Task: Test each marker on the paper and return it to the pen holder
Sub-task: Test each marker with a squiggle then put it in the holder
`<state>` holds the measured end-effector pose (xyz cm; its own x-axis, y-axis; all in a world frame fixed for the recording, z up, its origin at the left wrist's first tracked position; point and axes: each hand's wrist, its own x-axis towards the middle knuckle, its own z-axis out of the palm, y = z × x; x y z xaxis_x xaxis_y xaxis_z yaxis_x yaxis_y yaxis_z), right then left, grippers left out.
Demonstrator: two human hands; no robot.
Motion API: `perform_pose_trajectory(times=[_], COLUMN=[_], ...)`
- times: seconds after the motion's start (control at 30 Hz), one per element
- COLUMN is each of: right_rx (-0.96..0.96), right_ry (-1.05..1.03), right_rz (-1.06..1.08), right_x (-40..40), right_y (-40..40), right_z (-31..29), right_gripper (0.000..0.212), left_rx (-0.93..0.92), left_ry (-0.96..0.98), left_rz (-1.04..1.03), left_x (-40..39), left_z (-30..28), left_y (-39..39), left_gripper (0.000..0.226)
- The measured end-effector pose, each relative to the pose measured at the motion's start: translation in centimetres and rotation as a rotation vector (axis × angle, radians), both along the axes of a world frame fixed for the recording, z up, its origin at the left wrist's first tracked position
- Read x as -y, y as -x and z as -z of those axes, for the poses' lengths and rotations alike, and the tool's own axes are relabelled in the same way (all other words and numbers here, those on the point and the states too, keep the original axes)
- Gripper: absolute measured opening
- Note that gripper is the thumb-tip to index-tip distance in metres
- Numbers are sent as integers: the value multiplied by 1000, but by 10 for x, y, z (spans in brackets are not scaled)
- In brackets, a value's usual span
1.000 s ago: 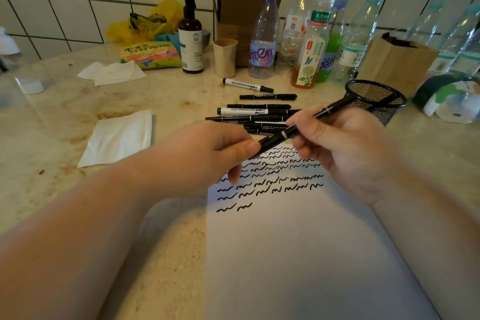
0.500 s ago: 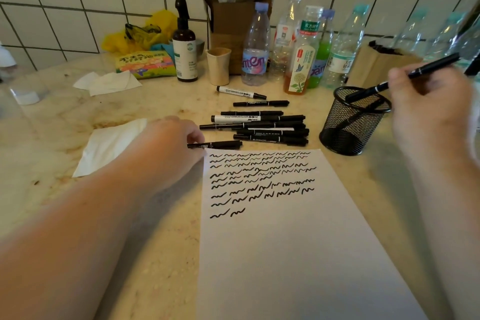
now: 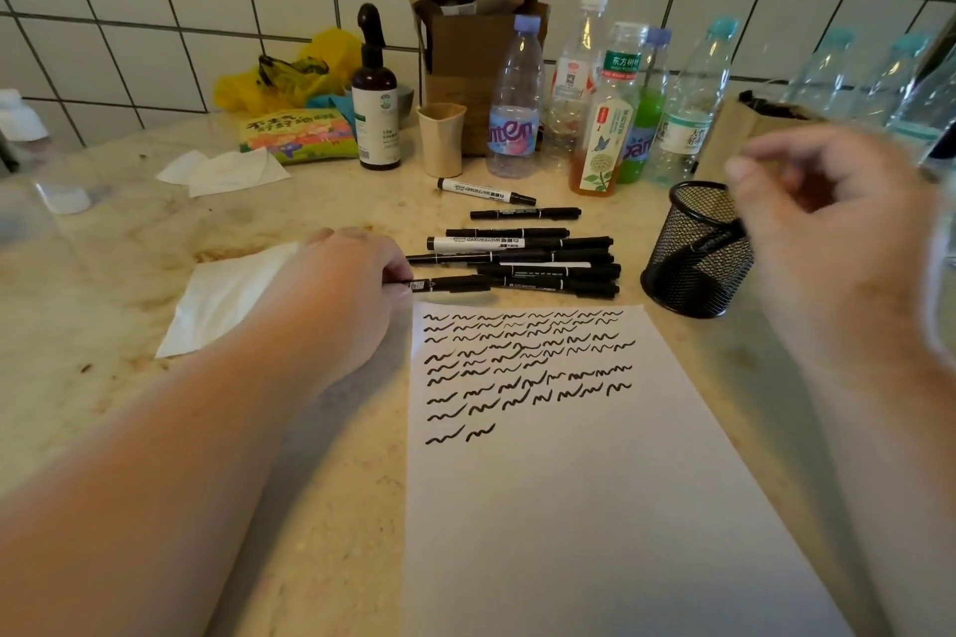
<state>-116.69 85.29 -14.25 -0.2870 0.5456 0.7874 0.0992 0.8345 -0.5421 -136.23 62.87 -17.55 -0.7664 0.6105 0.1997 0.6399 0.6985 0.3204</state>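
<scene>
Now marker (image 3: 716,243) deposited in pen holder (image 3: 696,251), no longer gripped; right hand (image 3: 822,243) empty, fingers loosely curled. Next marker (image 3: 450,283) pinched by left hand (image 3: 344,297) beside paper (image 3: 569,481). Pile (image 3: 538,256) untested on table (image 3: 129,233).

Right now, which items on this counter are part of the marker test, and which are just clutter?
Part of the job:
- sheet of paper with squiggles
- mesh pen holder, one marker inside
- pile of black markers
- black marker gripped by the left hand
- right hand, holding nothing

Lying about:
- drink bottles
- brown spray bottle
- beige cup
- cardboard box
- napkin
</scene>
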Motion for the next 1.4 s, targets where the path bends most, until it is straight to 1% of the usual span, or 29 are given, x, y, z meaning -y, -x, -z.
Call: perform_pose_trajectory(times=[0.03, 0.1, 0.2, 0.27, 0.33, 0.4, 0.47, 0.53, 0.6, 0.67, 0.73, 0.77, 0.8, 0.83, 0.9, 0.93, 0.97, 1.03, 1.13, 1.17, 1.2, 1.27, 1.33, 1.4], right_rx=[81, 273, 516, 666, 803, 932, 995, 987, 927, 819, 736, 715, 688, 643, 515, 461, 422, 394, 410, 417, 424, 436, 431, 339], right_ry=[-52, -112, -82, -94, -154, -190, -158, -75, 66, 246, 384, 433, 477, 531, 675, 737, 772, 769, 735, 711, 681, 620, 587, 615], right_rz=[-66, -212, -363, -396, -406, -399, -393, -362, -343, -411, -506, -555, -614, -681, -814, -862, -891, -920, -972, -996, -1023, -1077, -1122, -1109], right_x=[13, 36, 53, 59, 64, 68, 71, 69, 64, 58, 57, 58, 60, 63, 68, 69, 69, 69, 69, 68, 68, 69, 71, 68], right_y=[2, 10, 21, 27, 30, 32, 32, 29, 25, 22, 21, 20, 20, 20, 21, 21, 21, 21, 20, 19, 17, 15, 14, 12], right_z=[2, 8, 17, 19, 21, 23, 24, 23, 21, 21, 20, 19, 19, 19, 19, 19, 20, 22, 21, 20, 19, 17, 14, 12], right_gripper=[9, 9, 18, 26, 32, 31, 25, 17, 14, 12, 9, 9, 12, 15, 12, 9, 11, 13, 15, 15, 14, 9, 9, 9], left_rx=[-53, -153, -239, -271, -270, -265, -255, -197, -87, 54, 204, 251, 275, 282, 278, 284, 298, 324, 341, 362, 408, 559, 696, 792], left_ry=[-42, -90, -53, 14, 28, 12, 14, 8, -22, -63, -107, -120, -117, -100, -65, -59, -63, -84, -48, -28, -17, -26, -33, -23], left_rz=[33, 107, 265, 400, 498, 550, 566, 515, 405, 318, 295, 304, 327, 357, 413, 431, 445, 472, 533, 570, 610, 691, 783, 855], left_x=[2, 3, 0, -3, -7, -8, -9, -9, -8, -7, -7, -6, -6, -6, -5, -4, -3, -2, 0, 1, 2, 6, 10, 16], left_z=[0, -4, -11, -9, -5, -3, -3, -7, -10, -10, -10, -9, -8, -8, -10, -11, -12, -15, -17, -18, -19, -23, -26, -27], left_y=[-2, -8, -22, -33, -39, -41, -42, -41, -39, -36, -37, -38, -40, -43, -48, -50, -52, -54, -53, -52, -51, -50, -48, -42], left_gripper=[14, 11, 16, 20, 23, 23, 24, 26, 40, 57, 63, 59, 51, 40, 21, 18, 22, 29, 24, 26, 28, 30, 33, 33])
